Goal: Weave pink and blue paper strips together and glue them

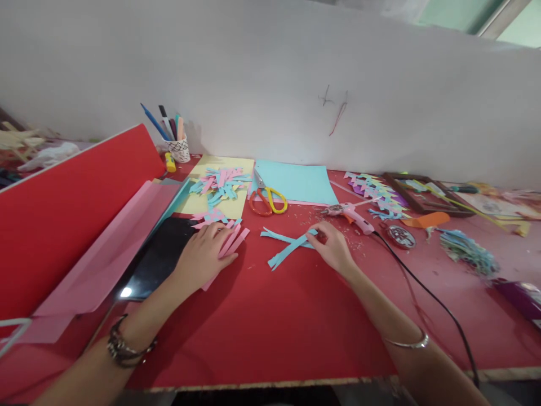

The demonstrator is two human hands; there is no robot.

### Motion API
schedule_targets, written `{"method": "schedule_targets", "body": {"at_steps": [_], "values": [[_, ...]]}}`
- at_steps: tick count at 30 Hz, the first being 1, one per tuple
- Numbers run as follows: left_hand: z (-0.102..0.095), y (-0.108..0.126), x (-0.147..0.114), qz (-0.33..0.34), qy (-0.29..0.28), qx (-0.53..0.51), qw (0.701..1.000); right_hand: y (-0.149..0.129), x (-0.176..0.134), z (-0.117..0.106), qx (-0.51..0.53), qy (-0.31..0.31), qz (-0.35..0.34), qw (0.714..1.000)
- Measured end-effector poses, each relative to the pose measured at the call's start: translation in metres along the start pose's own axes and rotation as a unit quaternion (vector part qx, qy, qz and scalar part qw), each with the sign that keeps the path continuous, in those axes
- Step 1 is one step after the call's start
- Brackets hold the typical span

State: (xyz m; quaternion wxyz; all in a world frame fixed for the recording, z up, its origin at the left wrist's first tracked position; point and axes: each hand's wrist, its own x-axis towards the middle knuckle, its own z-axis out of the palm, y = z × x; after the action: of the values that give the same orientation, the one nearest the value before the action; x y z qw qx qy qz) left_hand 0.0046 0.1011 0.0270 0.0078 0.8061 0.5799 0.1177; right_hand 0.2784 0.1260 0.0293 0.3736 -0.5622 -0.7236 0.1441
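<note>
Left hand (205,254) curls closed around flat pink paper strips (240,241); right hand (336,248) has thumb and fingertip pinched on one end of light-blue paper strips (291,246), which cross in a narrow X with notched tips, flat on smooth red tabletop (274,327), mid-table. Sweep from left: stiff red board (84,208), slanted; long pink sheets (105,248), crisp-edged; glossy black slab (156,270), partly under left forearm; white cup (180,151) with dark scribbly pattern, holding pens. Pale yellow sheet (239,206) carries a loose heap of pink and blue snippets (224,183). Scissors (267,193), metal blades, red and yellow loop handles, lie beside light-blue sheet (300,180), blades near its corner. Pink glue gun (357,219) lies just beyond right hand, thin black cable (443,308) curving to table edge. Far right: brown rectangular frame (401,190), round disc (401,237), smooth orange piece (429,220), frayed blue-green bundle (469,251).
</note>
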Motion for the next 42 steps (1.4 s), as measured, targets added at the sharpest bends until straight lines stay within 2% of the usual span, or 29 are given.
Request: {"method": "schedule_targets", "body": {"at_steps": [4, 9, 12, 16, 20, 23, 27, 29, 31, 33, 34, 36, 40, 42], "values": [[-0.006, 0.003, 0.001, -0.017, -0.044, 0.020, 0.999, 0.004, 0.001, 0.001, -0.011, 0.014, 0.007, 1.000], [-0.010, 0.001, 0.002, -0.026, -0.045, 0.004, 0.999, 0.006, 0.000, 0.002, -0.019, 0.038, -0.002, 0.999], [-0.015, -0.001, 0.002, -0.050, -0.034, -0.052, 0.997, 0.006, 0.000, 0.002, -0.018, 0.037, -0.002, 0.999], [-0.020, -0.002, 0.002, -0.081, 0.011, -0.173, 0.982, 0.005, 0.000, 0.001, -0.015, 0.024, -0.002, 1.000], [-0.019, 0.001, 0.003, -0.099, 0.036, -0.346, 0.932, 0.006, -0.001, 0.001, -0.022, 0.030, 0.007, 0.999], [-0.017, 0.003, 0.003, -0.124, 0.038, -0.437, 0.890, 0.008, -0.001, 0.001, -0.018, 0.034, 0.018, 0.999], [-0.017, 0.005, 0.000, -0.114, 0.030, -0.528, 0.841, 0.006, -0.001, 0.002, 0.063, 0.030, 0.066, 0.995], [-0.017, 0.006, -0.001, -0.110, 0.021, -0.563, 0.819, 0.001, -0.002, 0.003, 0.173, -0.002, 0.126, 0.977], [-0.017, 0.008, -0.002, -0.108, 0.003, -0.597, 0.795, -0.006, -0.004, 0.003, 0.304, -0.034, 0.172, 0.937], [-0.018, 0.010, -0.002, -0.103, -0.026, -0.625, 0.773, -0.012, -0.005, 0.004, 0.404, -0.039, 0.183, 0.895], [-0.019, 0.012, -0.002, -0.098, -0.037, -0.631, 0.769, -0.014, -0.005, 0.003, 0.434, -0.034, 0.181, 0.882], [-0.021, 0.014, -0.003, -0.085, -0.039, -0.618, 0.780, -0.017, -0.006, 0.002, 0.461, -0.025, 0.177, 0.869], [-0.028, 0.019, -0.002, -0.062, -0.003, -0.574, 0.816, -0.019, -0.004, -0.004, 0.463, -0.013, 0.184, 0.867], [-0.031, 0.021, -0.001, -0.053, 0.013, -0.560, 0.826, -0.021, -0.002, -0.007, 0.453, -0.014, 0.169, 0.875]]}}
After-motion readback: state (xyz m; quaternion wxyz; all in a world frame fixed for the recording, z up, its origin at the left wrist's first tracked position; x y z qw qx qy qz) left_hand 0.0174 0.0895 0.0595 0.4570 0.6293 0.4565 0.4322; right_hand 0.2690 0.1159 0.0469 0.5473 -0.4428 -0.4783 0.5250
